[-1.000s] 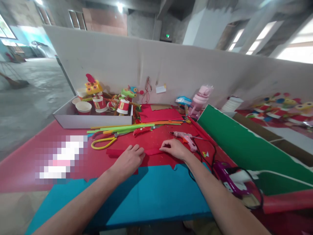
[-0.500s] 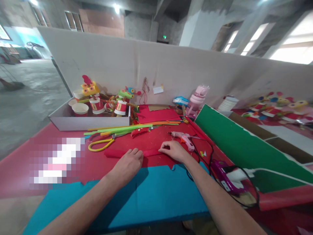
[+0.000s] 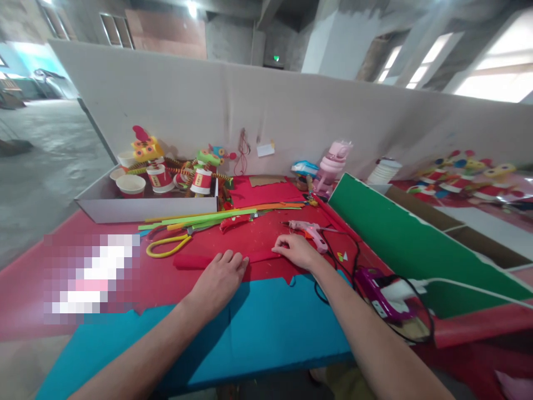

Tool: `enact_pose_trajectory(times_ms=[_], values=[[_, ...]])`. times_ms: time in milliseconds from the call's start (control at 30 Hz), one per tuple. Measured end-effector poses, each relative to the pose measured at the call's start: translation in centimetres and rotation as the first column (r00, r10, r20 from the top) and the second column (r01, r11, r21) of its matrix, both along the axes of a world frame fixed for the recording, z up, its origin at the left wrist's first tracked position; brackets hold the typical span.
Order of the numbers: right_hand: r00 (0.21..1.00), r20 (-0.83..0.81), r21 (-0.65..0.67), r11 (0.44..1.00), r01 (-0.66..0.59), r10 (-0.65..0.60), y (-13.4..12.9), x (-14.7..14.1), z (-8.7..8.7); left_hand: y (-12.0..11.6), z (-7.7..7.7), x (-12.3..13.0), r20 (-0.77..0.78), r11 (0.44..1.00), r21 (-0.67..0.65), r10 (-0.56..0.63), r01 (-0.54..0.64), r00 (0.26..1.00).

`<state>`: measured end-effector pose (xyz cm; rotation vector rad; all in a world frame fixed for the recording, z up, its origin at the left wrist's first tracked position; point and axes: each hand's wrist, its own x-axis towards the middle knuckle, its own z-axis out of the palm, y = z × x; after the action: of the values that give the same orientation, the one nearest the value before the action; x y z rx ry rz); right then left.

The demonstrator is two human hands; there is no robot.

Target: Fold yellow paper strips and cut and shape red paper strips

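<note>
A long red strip [image 3: 191, 261] of folded or rolled material lies across the red tabletop near the blue cover [image 3: 266, 328]. My left hand [image 3: 225, 275] is closed over its middle, fingers curled down on it. At the strip's right end, my right hand [image 3: 293, 250] pinches the edge between thumb and forefinger. A pink glue gun [image 3: 311, 233] rests just behind my right hand. Yellow-handled scissors [image 3: 169, 246] lie behind and left of my left hand, by green and orange strips [image 3: 208, 221].
At the back left, a white box [image 3: 145, 210] holds paper cups and cup figures. A green-sided box [image 3: 387, 244] stands on the right, beside a purple power strip [image 3: 385, 294] with cables. A pink bottle [image 3: 333, 166] stands near the white partition [image 3: 175, 105].
The view has shifted slightly. My left hand has slid a little to the right along the red strip, closer to my right hand, which keeps its pinch.
</note>
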<state>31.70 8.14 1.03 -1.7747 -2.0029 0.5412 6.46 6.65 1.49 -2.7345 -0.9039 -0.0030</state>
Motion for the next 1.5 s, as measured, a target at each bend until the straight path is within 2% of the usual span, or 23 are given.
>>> enact_pose_trajectory(times_ms=[133,300,367,500,667,1033,1133,1200,1267,1333,1400,1500], values=[[1.0,-0.018,-0.013,1.0,0.008,-0.008,-0.3,0.7,-0.2,0.0,0.0,0.0,0.011,1.0,-0.001,-0.003,0.003,1.0],[0.987,-0.073,0.029,0.989,-0.142,0.144,-0.8,1.5,-0.3,0.1,-0.1,0.1,0.002,1.0,0.024,-0.008,0.008,1.0],[0.982,-0.097,0.046,0.987,-0.156,0.16,-0.8,1.6,-0.4,0.0,0.0,0.1,-0.009,0.999,0.038,-0.01,0.011,1.0],[0.991,-0.109,0.021,0.997,-0.079,0.081,-0.8,1.5,-0.4,-0.1,0.2,0.2,-0.019,0.999,0.042,-0.006,0.007,1.0],[0.998,-0.049,-0.007,0.999,0.045,-0.045,-0.6,1.2,-0.4,0.0,0.1,0.2,-0.011,0.999,0.039,-0.012,0.012,1.0],[0.988,0.039,0.029,0.988,0.149,-0.15,-0.5,1.2,-1.2,0.1,-0.1,0.0,0.023,0.999,0.047,-0.021,0.02,1.0],[0.946,0.165,0.18,0.951,0.251,-0.28,-1.5,0.2,-0.3,0.1,-0.1,0.0,0.028,0.998,0.05,-0.033,0.031,0.999],[0.918,0.243,0.342,0.913,0.221,-0.313,-2.7,-1.4,0.5,0.1,0.0,0.0,0.031,0.998,0.044,-0.035,0.033,0.999],[0.945,0.287,0.395,0.918,0.034,-0.158,-4.3,-3.7,0.7,0.1,0.1,0.0,0.04,0.999,0.032,-0.028,0.026,0.999],[0.947,0.318,0.342,0.926,-0.159,0.046,-5.9,-6.1,0.3,0.0,0.1,0.0,0.052,1.0,0.022,-0.02,0.019,0.998],[0.938,0.331,0.268,0.944,-0.195,0.1,-7.2,-7.8,-0.5,0.0,0.1,0.0,0.064,1.0,0.02,-0.015,0.014,0.998],[0.933,0.346,0.185,0.968,-0.172,0.099,-7.9,-8.5,-1.5,-0.1,0.0,-0.1,0.074,1.0,0.026,-0.013,0.011,0.997]])
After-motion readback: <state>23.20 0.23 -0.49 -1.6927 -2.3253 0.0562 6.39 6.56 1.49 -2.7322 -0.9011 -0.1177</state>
